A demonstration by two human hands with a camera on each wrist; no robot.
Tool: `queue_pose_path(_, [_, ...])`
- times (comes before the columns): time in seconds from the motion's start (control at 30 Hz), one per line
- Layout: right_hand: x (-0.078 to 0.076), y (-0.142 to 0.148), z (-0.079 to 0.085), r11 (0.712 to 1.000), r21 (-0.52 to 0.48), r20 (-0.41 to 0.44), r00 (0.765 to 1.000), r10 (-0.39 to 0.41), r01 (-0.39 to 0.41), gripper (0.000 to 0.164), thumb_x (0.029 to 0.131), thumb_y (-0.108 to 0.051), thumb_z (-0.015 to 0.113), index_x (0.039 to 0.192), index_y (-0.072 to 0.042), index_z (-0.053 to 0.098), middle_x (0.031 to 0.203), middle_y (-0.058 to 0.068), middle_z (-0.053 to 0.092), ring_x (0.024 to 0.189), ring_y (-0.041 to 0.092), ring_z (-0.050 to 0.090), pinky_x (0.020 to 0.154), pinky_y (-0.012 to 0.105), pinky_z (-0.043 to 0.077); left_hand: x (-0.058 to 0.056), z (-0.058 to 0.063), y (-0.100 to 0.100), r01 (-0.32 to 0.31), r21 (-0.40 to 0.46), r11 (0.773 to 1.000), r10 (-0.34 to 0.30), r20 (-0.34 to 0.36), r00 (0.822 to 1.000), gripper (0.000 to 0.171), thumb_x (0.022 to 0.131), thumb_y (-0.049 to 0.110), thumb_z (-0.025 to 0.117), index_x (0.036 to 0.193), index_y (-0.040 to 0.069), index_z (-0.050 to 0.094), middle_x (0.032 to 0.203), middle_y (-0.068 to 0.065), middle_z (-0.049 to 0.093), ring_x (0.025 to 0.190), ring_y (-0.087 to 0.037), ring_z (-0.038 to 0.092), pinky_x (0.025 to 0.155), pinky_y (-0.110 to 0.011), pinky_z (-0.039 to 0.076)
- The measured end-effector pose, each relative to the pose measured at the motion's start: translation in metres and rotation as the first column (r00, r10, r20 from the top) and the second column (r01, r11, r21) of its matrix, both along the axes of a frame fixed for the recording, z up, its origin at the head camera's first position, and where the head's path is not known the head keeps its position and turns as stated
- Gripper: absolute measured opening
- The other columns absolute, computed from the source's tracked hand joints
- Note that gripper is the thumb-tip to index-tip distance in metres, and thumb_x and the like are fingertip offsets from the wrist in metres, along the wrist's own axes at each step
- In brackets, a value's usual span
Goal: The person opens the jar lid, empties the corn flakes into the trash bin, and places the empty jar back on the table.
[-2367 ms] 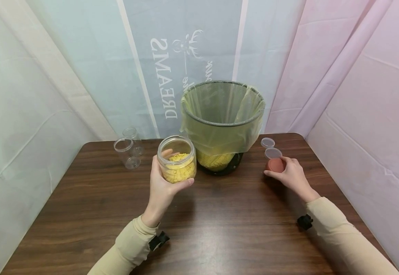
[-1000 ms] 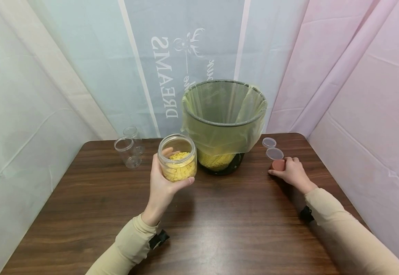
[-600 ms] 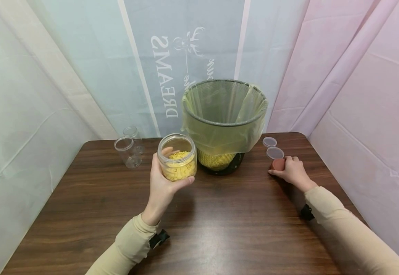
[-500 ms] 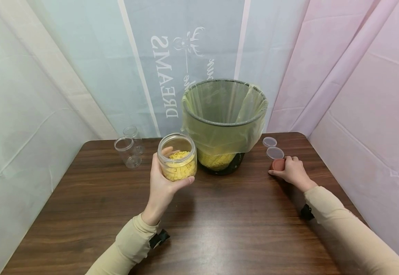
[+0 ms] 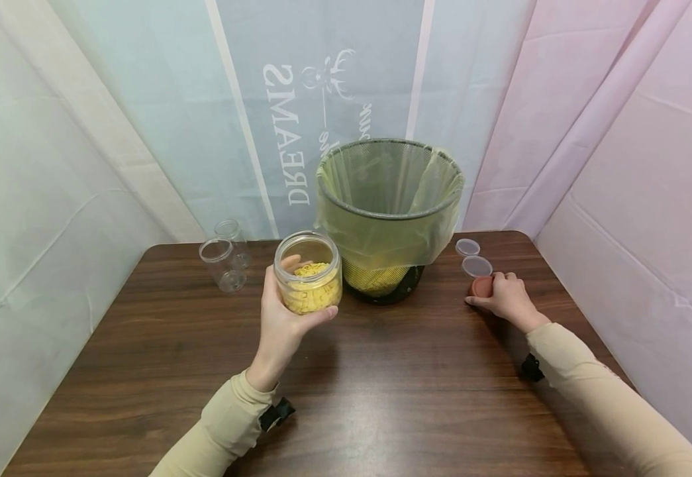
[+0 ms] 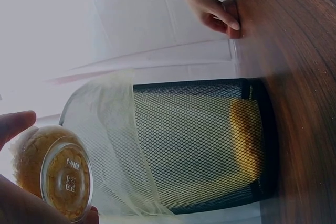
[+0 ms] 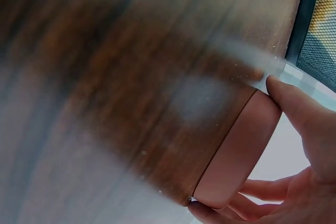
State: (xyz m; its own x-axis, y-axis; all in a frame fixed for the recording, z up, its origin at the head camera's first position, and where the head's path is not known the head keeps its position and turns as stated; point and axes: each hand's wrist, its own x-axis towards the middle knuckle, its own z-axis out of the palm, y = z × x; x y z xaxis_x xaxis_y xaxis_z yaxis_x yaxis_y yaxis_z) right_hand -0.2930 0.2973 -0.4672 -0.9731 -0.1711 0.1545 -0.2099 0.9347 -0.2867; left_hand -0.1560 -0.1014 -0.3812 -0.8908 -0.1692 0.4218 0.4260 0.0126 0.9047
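Note:
My left hand grips a clear plastic jar above the table, left of the bin. Its mouth is uncovered, and small yellow pieces fill about its lower half. In the left wrist view the jar's round base faces the camera. At the table's right side, my right hand holds a reddish-brown round lid between thumb and fingers. The right wrist view has this lid resting flat against the wood, with my thumb on one side and fingers on the other.
A black mesh bin with a pale yellow liner stands at the back middle; something yellow shows low inside. Two clear cups stand back left. Two translucent lids lie behind my right hand. Fabric walls enclose the table.
Since the earliest frame, my right hand has brought the lid slightly right and down onto the table. Over the last second both hands have stayed nearly still.

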Motion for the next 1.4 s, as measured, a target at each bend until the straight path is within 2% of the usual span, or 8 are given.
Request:
queue_pose_path(0.27, [-0.001,0.0,0.0,1.0,0.016,0.002,1.0,-0.002,0.002,0.073,0.075,-0.04,0.076,0.099,0.023,0.048,0.082,0.032,0.049,0.078,0.045,0.048,0.071,0.055,0.039,0.0,0.0,0.0,0.003,0.005,1.0,-0.003,-0.003,1.0,0.087,0.056,-0.009,0.084,0.131,0.008,0.042,0.129,-0.007,0.051,0.112,-0.02,0.054,0.094,-0.026,0.046])
queue_pose_path(0.47, [-0.003,0.002,0.005,1.0,0.013,0.04,0.999,0.009,-0.009,0.069,0.079,-0.043,0.071,0.096,0.021,0.051,0.082,0.032,0.052,0.081,0.047,0.05,0.075,0.057,0.039,-0.001,0.001,0.001,0.007,0.0,1.0,-0.007,0.011,1.0,0.088,0.056,-0.008,0.084,0.132,0.006,0.041,0.125,-0.008,0.054,0.11,-0.021,0.055,0.092,-0.026,0.047])
queue_pose_path(0.63, [-0.004,0.001,0.013,1.0,0.006,0.085,0.996,0.001,-0.002,0.07,0.087,-0.045,0.061,0.1,0.023,0.05,0.091,0.038,0.052,0.091,0.055,0.049,0.082,0.062,0.038,-0.002,0.001,0.002,0.019,-0.001,1.0,-0.019,0.028,0.999,0.088,0.056,-0.007,0.084,0.132,0.009,0.042,0.121,-0.009,0.057,0.108,-0.021,0.057,0.091,-0.027,0.048])
queue_pose_path(0.73, [-0.003,0.001,0.019,1.0,0.013,0.076,0.997,-0.009,0.008,0.073,0.091,-0.046,0.056,0.107,0.025,0.047,0.099,0.045,0.048,0.097,0.06,0.046,0.084,0.065,0.037,-0.003,0.002,0.002,0.019,0.002,1.0,-0.019,0.027,0.999,0.087,0.056,-0.007,0.085,0.131,0.011,0.043,0.122,-0.01,0.057,0.107,-0.021,0.057,0.09,-0.027,0.048])
queue_pose_path(0.9, [0.001,-0.003,0.035,0.997,-0.082,-0.025,1.0,-0.014,0.012,0.072,0.096,-0.041,0.051,0.124,0.024,0.041,0.116,0.05,0.042,0.105,0.065,0.041,0.088,0.068,0.035,-0.007,0.009,0.002,0.02,-0.004,1.0,-0.02,0.008,1.0,0.087,0.057,-0.006,0.085,0.132,0.012,0.045,0.121,-0.008,0.057,0.107,-0.02,0.056,0.091,-0.027,0.047])
queue_pose_path(1.1, [0.009,-0.013,0.063,0.972,-0.235,-0.172,0.984,-0.047,0.005,0.063,0.097,-0.042,0.047,0.129,0.012,0.045,0.119,0.037,0.047,0.104,0.051,0.049,0.084,0.062,0.04,-0.011,0.02,0.003,0.023,-0.013,1.0,-0.023,-0.024,0.999,0.085,0.058,-0.004,0.085,0.132,0.011,0.046,0.121,-0.006,0.057,0.107,-0.019,0.055,0.091,-0.028,0.047])
queue_pose_path(1.2, [0.013,-0.021,0.076,0.951,-0.308,-0.258,0.963,-0.072,-0.012,0.052,0.097,-0.039,0.049,0.123,0.006,0.052,0.111,0.027,0.052,0.095,0.04,0.055,0.08,0.053,0.044,-0.012,0.024,0.004,0.018,-0.008,1.0,-0.018,-0.03,0.999,0.085,0.058,-0.004,0.086,0.132,0.011,0.047,0.121,-0.005,0.057,0.107,-0.019,0.055,0.09,-0.029,0.047])
queue_pose_path(1.4, [0.018,-0.038,0.104,0.915,-0.393,-0.434,0.895,-0.1,-0.088,0.037,0.096,-0.034,0.052,0.109,-0.001,0.061,0.096,0.015,0.058,0.082,0.02,0.056,0.073,0.026,0.041,-0.017,0.029,0.005,0.01,0.008,1.0,-0.01,-0.031,0.999,0.085,0.058,-0.003,0.086,0.131,0.016,0.048,0.12,-0.002,0.057,0.107,-0.018,0.055,0.088,-0.03,0.049])
